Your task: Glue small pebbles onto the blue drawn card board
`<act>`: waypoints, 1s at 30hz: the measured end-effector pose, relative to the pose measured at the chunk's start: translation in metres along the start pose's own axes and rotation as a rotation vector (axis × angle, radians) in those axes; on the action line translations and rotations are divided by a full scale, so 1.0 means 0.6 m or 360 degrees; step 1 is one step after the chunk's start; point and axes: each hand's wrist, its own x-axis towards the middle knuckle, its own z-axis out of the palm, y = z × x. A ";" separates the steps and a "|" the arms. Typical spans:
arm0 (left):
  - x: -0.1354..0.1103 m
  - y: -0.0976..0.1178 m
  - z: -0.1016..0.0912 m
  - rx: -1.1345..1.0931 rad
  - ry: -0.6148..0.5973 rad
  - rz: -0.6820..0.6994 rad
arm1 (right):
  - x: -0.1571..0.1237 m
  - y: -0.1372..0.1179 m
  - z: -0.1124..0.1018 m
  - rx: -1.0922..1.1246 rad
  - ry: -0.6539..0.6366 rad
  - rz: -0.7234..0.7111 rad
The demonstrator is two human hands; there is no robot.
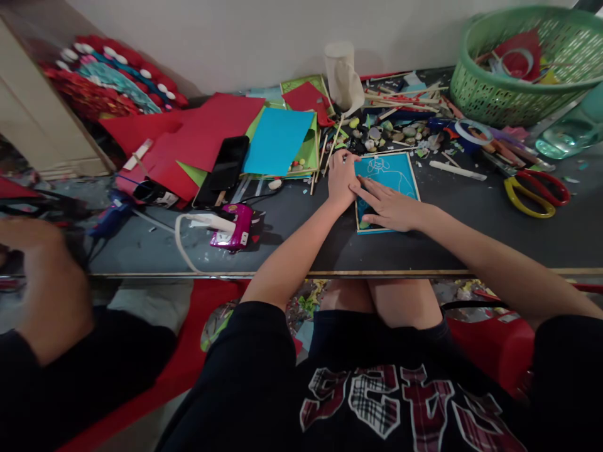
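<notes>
A blue card edged with thin wooden sticks lies on the dark table, with a figure drawn on it in pale lines. At its left edge rests my left hand, fingers curled down by the upper-left corner; whether they hold anything is hidden. My right hand lies flat across the lower part of the card, fingers stretched toward the left hand, covering part of the drawing. A greenish pebble shows at the card's lower-left corner. Just behind the card are several loose pebbles.
Scissors, a green basket and a water glass stand to the right. Coloured paper, a phone and a purple power socket with a white plug lie left. Another person's arm is at far left.
</notes>
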 end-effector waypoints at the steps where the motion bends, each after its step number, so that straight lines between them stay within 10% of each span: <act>1: -0.001 0.001 0.001 -0.0009 0.0002 -0.0017 | -0.001 -0.003 -0.002 -0.0031 0.0032 -0.0012; 7: -0.001 0.009 -0.012 -0.0056 -0.0033 0.0008 | 0.002 -0.077 0.005 -0.0209 0.0531 -0.0022; 12: 0.009 0.011 -0.031 -0.0101 0.0034 -0.0235 | 0.019 -0.115 0.035 -0.0338 0.0438 -0.0020; 30: 0.003 0.016 -0.027 0.0036 0.0027 0.0031 | 0.014 -0.091 0.019 -0.0364 0.0546 0.0024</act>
